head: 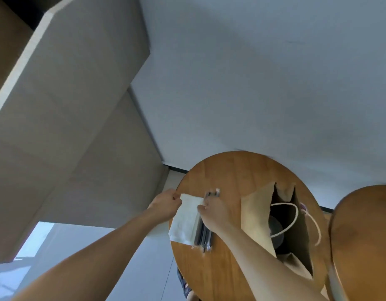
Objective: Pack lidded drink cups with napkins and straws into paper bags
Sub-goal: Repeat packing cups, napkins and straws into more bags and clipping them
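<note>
So both grips were pinching the white folded paper napkin (185, 222) on the round wooden bench (220, 170), left hand (166, 205) at its far corner, right hand (216, 211) at the edge by the dark straws (204, 235), open brown paper bag (257, 218) just right of it.

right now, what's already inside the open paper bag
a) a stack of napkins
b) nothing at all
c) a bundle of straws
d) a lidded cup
d: a lidded cup shows down inside the open paper bag, while the napkins and the straws lie on the round wooden table to the left of it.
</note>
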Demonstrator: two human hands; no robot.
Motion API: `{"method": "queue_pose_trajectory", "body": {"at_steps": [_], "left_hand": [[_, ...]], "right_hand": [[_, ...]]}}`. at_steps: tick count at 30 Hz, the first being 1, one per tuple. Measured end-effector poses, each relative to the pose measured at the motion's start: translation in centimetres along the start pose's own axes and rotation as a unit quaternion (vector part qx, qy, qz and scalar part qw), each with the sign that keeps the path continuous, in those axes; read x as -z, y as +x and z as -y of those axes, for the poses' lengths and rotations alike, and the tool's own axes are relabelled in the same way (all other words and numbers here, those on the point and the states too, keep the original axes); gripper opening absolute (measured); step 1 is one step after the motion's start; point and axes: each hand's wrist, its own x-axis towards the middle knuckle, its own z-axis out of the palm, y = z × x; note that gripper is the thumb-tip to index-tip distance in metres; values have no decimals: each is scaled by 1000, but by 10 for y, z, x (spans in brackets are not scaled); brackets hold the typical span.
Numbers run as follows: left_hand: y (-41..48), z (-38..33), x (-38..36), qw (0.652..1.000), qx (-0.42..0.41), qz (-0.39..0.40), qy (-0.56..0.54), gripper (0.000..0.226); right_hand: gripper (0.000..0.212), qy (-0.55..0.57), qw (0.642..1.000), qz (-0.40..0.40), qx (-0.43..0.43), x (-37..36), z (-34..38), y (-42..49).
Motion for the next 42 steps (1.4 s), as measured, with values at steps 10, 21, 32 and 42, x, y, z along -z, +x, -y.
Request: {"method": "queue_pose_trajectory", "body": {"at_steps": [10,21,32,42], "left_hand": [[32,56,-29,998,60,36,8,32],[34,89,-39,995,87,34,-46,37],[24,81,-43,995,78,49,-49,33],[26,51,-48,981,92,47,-162,44]], "right_hand": [[31,-66,988,36,-136,-100,-45,64],[26,-86,979,-15,-185,-141,-56,79],[24,7,980,-81,-179,-141,-64,72],[5,338,935,-85,-70,-108,-63,53]]}}
